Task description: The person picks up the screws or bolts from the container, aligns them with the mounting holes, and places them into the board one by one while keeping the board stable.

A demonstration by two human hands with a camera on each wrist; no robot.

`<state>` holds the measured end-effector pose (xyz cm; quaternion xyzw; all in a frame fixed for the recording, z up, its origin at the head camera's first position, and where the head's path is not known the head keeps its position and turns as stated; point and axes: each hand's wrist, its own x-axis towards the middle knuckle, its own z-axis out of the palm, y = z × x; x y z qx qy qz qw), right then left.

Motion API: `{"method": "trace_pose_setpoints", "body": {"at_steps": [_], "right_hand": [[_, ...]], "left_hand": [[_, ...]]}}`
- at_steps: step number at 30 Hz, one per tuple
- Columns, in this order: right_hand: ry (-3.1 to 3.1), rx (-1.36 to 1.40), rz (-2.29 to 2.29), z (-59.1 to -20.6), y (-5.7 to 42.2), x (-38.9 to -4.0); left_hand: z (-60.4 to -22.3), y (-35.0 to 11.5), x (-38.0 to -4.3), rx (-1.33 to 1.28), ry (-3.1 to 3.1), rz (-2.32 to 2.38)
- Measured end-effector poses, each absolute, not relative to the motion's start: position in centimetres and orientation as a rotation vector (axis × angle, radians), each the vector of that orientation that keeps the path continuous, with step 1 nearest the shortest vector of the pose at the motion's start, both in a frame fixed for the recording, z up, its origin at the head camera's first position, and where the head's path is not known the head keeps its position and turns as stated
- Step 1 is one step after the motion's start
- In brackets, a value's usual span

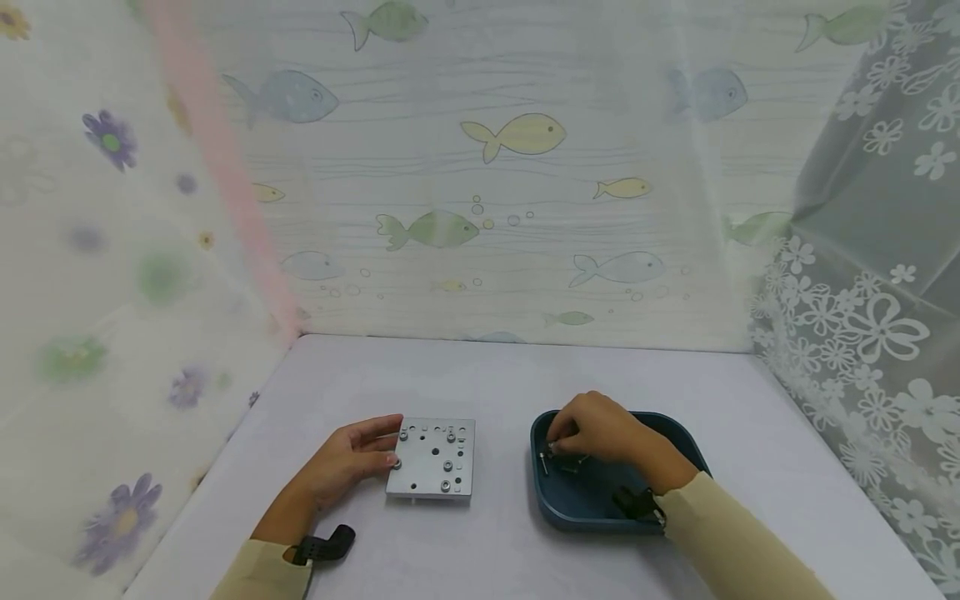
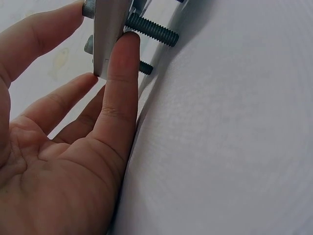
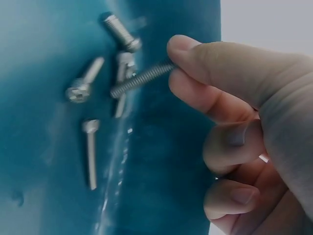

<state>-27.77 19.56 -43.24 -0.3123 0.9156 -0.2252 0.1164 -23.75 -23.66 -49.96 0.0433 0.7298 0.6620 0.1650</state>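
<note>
Right hand [image 1: 602,427] pinched a grey threaded metal screw [image 3: 144,80], loose silver screws [image 3: 92,154] beside it in a rounded dark-blue tray [image 1: 551,514]; left hand [image 1: 341,468], partly open, gripped a square silver metal plate [image 1: 422,471] just to its right.

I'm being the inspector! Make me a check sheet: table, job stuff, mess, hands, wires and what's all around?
Surface: white table.
Job's things: metal plate with screws in it, some poking out underneath; blue tray with loose screws inside.
Clutter: nothing seen.
Left hand: grips the plate's left side.
Right hand: pinches one screw at the tray.
Cables: nothing seen.
Surroundings: fish-print sheet behind; flower-patterned sheets on both sides.
</note>
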Motion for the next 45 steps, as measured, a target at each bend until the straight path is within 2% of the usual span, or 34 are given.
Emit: {"method": "trace_pose_setpoints", "body": {"at_steps": [12,25,45], "right_hand": [[2.598,-0.851,-0.976,-42.5,19.5,-27.1],[2.752,-0.928,-1.03,-40.3,18.1,-26.2],[2.745,-0.955,-1.208,-39.5,10.7,-25.6]], "left_hand": [[-49.7,-23.7,-23.5,0.11,2.079,1.888],[-49.9,-23.8,-23.6,0.102,2.056,1.895],[-49.7,-23.8,-23.6,0.114,2.048,1.891]]}}
